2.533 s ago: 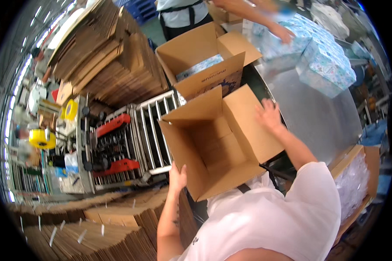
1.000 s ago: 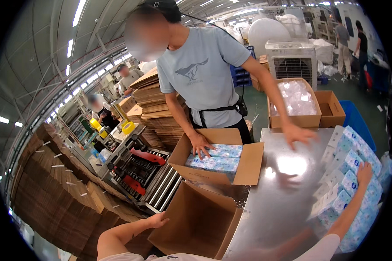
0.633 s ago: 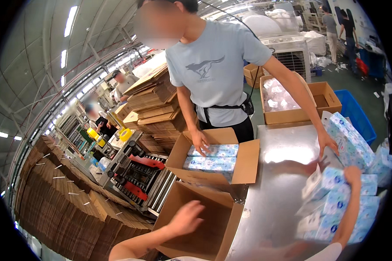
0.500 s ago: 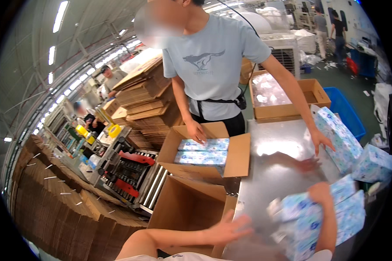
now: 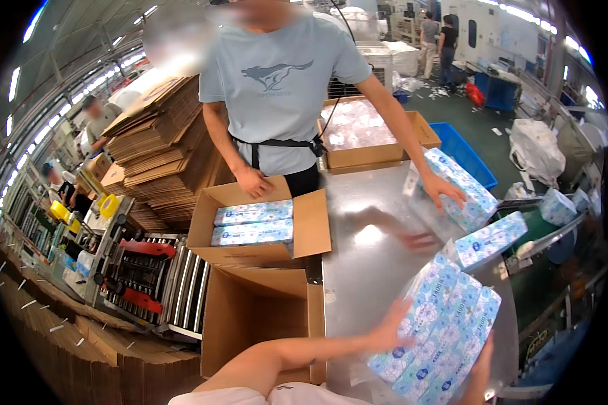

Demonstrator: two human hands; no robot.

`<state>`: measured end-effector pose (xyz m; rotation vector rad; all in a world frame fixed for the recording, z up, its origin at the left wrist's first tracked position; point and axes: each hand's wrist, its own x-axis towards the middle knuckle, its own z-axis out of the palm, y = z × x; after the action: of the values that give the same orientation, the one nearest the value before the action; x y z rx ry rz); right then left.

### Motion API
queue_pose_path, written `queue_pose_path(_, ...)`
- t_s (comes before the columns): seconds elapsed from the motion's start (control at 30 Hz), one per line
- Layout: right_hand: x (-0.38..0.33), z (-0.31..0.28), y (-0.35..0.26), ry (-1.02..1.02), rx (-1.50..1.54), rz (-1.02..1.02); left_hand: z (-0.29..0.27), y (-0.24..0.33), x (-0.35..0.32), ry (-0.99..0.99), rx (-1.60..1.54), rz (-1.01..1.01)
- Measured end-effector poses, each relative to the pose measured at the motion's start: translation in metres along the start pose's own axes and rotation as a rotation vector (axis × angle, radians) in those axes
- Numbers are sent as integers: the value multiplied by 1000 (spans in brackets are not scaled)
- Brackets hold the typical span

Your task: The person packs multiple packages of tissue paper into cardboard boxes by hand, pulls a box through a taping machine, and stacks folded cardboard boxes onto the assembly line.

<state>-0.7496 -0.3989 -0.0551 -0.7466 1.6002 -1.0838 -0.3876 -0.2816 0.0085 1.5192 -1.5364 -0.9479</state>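
Observation:
A block of blue floral tissue packs (image 5: 436, 331), set side by side, is held between my two hands at the near right of the metal table. My left hand (image 5: 393, 327), slightly blurred, presses against its left side with the fingers spread along the wrap. My right hand (image 5: 481, 368) grips the right side; most of its fingers are hidden behind the packs. Just beyond lies a single tissue pack (image 5: 491, 241). To the left of the table, an open cardboard box (image 5: 263, 317) stands close to my left forearm, and only its bare inner walls show.
Across the table (image 5: 348, 270), a co-worker's hand (image 5: 443, 191) rests on another tissue pack (image 5: 461, 196). Their other hand (image 5: 251, 182) is at a carton (image 5: 250, 254) holding tissue packs. A roller conveyor (image 5: 186, 290) and stacked flat cardboard (image 5: 162, 142) lie left; a blue bin (image 5: 463, 155) stands far right.
My left hand has moved right from beside the open box onto the tissue packs. My right hand has shifted down their right side, and the packs are now bunched and tilted. The view has swung right.

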Motion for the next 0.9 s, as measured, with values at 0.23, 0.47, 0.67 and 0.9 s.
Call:
queue_pose_path(0.23, -34, 78, 29, -358, 374, 300, -19, -23, 17, -229, -858, -390)
queue_pose_path(0.47, -122, 177, -48, -644, 492, 164, -159, 56, -90, -48, -130, 217)
queue_pose_path(0.67, -272, 265, 0, -990, 356, 537, -245, 74, -238, 160, 12, 199)
queue_pose_path(0.9, -355, 307, 25, -1029, 48, 629, -258, -1, -368, 233, -160, -479)
